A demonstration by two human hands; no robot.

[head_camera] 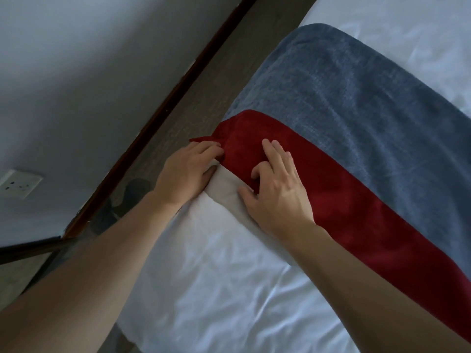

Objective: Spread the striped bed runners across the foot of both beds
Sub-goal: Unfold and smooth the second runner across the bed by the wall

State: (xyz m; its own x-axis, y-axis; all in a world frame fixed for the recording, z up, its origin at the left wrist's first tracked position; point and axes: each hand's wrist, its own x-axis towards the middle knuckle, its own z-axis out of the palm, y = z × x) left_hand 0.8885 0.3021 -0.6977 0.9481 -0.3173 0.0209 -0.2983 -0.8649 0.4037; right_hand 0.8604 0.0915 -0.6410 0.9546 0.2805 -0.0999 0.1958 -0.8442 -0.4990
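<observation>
A striped bed runner (362,128), with a broad blue band, a red band and a narrow grey band, lies across a bed with a white sheet (229,289). Its end bunches up at the bed's left edge. My left hand (186,171) lies at that edge, fingertips on the bunched red fold and thumb on the grey band. My right hand (277,192) presses flat on the red band just beside it, fingers spread, thumb on the grey band. Only one bed is in view.
A strip of dark wood-look floor (204,98) runs between the bed and a white wall (76,72) with a dark skirting board (163,115). A wall socket (19,183) sits low at the left.
</observation>
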